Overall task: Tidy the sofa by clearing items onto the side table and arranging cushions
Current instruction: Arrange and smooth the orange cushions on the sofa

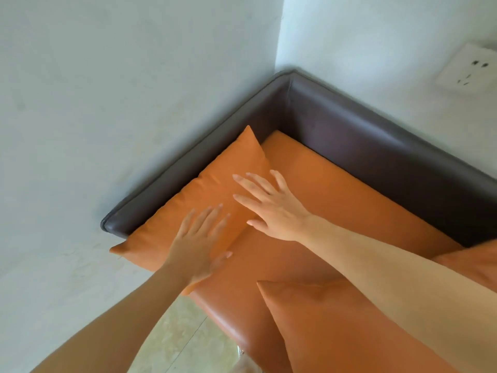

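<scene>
1. An orange cushion (204, 200) is leaning against the dark brown armrest (188, 168) at the end of the sofa, its upper corner reaching toward the sofa's back corner and its lower corner sticking out past the front end of the armrest.
2. The left hand (199, 246) is lying flat on the lower half of this cushion, fingers spread and apart, pressing on the surface rather than gripping it.
3. The right hand (271, 205) is lying flat on the cushion's upper half, fingers also spread and apart, with the thumb at the cushion's lower edge where it meets the seat.
4. The orange sofa seat (336, 195) is carrying the cushion along its armrest edge.
5. A second orange cushion (322, 327) is lying near the front edge of the seat, partly under the right forearm.
6. The dark brown backrest (376, 146) is running along the rear edge of the seat and meeting the armrest at the corner.
7. Pale walls (107, 90) are standing just behind the sofa, with a white wall socket (468, 68) above the backrest.
8. Light tiled floor (177, 337) is showing beside the seat's front corner.
</scene>
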{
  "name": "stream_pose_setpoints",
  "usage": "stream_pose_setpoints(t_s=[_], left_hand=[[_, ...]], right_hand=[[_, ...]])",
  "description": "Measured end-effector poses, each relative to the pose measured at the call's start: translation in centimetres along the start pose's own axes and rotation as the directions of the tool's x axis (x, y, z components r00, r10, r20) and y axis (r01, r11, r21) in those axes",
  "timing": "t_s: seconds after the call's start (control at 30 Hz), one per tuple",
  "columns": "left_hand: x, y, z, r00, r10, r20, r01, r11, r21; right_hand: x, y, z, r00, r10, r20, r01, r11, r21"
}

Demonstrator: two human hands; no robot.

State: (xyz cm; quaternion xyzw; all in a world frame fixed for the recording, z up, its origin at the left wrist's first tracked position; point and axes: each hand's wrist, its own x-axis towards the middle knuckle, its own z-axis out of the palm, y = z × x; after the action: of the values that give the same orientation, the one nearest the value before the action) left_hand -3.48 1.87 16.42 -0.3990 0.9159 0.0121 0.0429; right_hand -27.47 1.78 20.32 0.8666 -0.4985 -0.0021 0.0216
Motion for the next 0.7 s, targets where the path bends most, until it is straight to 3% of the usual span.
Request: stream_pose_setpoints(t_s=[0.33,0.7], left_hand=[[4.3,14.2,-2.0,0.962,0.271,0.018,-0.266,0.954,-0.137],[2.7,28.1,0.7,0.954,0.172,0.247,-0.110,0.963,-0.246]], right_hand=[[-15.5,4.4,-1.6,0.977,0.211,0.023,-0.210,0.977,-0.044],[-34.8,8.6,1.2,0.909,0.336,0.248,-0.331,0.942,-0.062]])
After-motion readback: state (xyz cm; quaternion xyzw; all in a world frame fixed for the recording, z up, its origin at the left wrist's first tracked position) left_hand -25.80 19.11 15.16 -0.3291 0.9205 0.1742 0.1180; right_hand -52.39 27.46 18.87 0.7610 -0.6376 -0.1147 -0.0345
